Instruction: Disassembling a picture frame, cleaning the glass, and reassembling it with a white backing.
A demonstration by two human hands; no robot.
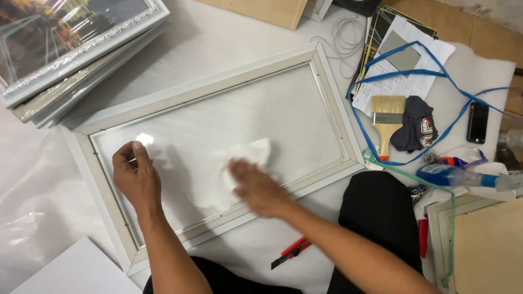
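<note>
A white picture frame (218, 81) with a glass pane (283, 114) lies flat in front of me. My right hand (255, 185) presses a white cloth (248, 155) onto the glass near the middle; the hand is motion-blurred. My left hand (136, 177) rests on the glass close to the frame's left side, thumb up, fingers curled, holding nothing.
A stack of framed pictures (71, 49) lies at the top left. To the right are a paintbrush (387, 122), a dark cap (417, 130), papers (406, 81), a blue strap (452, 81), a phone (478, 122) and a spray bottle (463, 177). A red utility knife (291, 252) lies by my knee (378, 218).
</note>
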